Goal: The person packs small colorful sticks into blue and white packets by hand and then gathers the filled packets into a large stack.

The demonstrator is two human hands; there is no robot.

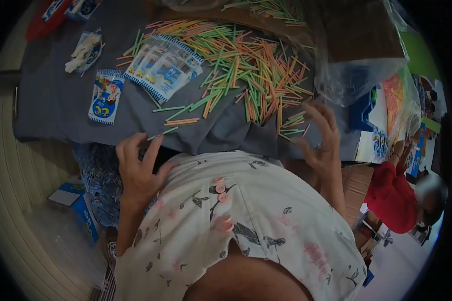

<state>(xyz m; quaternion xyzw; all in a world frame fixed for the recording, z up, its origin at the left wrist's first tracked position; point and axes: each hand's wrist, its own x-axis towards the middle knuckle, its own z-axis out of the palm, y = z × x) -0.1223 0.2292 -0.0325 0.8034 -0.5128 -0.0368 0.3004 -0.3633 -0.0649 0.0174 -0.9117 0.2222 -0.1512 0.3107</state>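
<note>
left hand [138, 168]: fingers spread, holding nothing, at near edge of grey cloth [60, 100], fingertips just by a stray green stick [161, 132]
single packet [105, 96]: flat on cloth, left part, print too small to read
packet stack [164, 65]: fanned, overlapping left edge of stick pile
stick pile [246, 65]: coloured sticks across cloth middle to right; far end cut off under plastic bag [356, 60]
right hand [320, 138]: fingers curled apart, empty, at near right edge, just beside loose sticks [294, 125]
other person [394, 193]: red sleeve, far right, mostly cut off
</note>
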